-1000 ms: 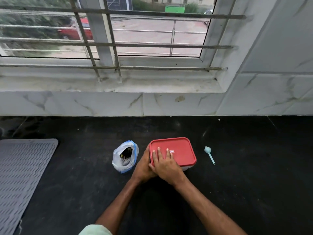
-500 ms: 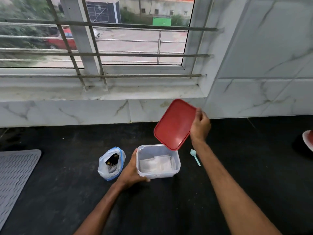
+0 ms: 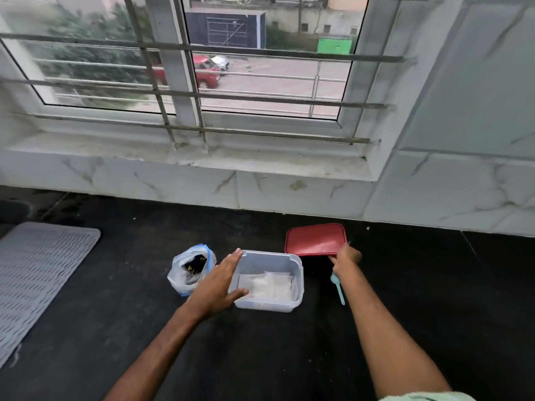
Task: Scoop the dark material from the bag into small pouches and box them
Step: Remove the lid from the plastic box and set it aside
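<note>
My left hand (image 3: 215,282), fingers spread, touches the clear plastic box (image 3: 266,305) beside the white plastic bag of dark material (image 3: 179,277). My right hand (image 3: 346,256) pinches the red rectangular lid (image 3: 314,240) by its corner, behind the box.

scoop (image 3: 339,290) bowl hidden by right forearm (image 3: 373,322); mat (image 3: 34,279) cut off left.

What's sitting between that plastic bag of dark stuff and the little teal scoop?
In the head view, the open clear box holding white pouches sits between the bag and the scoop, with the left hand at its bag-side wall.
</note>
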